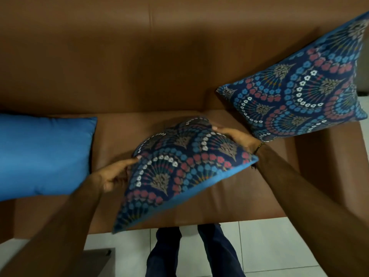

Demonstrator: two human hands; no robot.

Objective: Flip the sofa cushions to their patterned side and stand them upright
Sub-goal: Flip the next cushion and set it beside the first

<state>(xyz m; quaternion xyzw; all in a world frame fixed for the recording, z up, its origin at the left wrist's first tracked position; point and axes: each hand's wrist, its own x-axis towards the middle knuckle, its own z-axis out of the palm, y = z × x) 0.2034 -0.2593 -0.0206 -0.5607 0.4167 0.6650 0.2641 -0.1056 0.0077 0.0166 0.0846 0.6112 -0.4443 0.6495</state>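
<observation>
Gripping patterned cushion (179, 168) btwn both: left hand (111, 176) at its left edge, right hand (237, 136) at far-right edge.

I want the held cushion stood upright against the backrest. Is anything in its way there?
Nothing visible. The middle cushion, held by both hands, faces bare seat and backrest; the plain blue cushion lies left, the patterned cushion stands right.

A brown leather sofa (139, 66) stands on a pale tiled floor (279, 246), dimly lit from above.
</observation>
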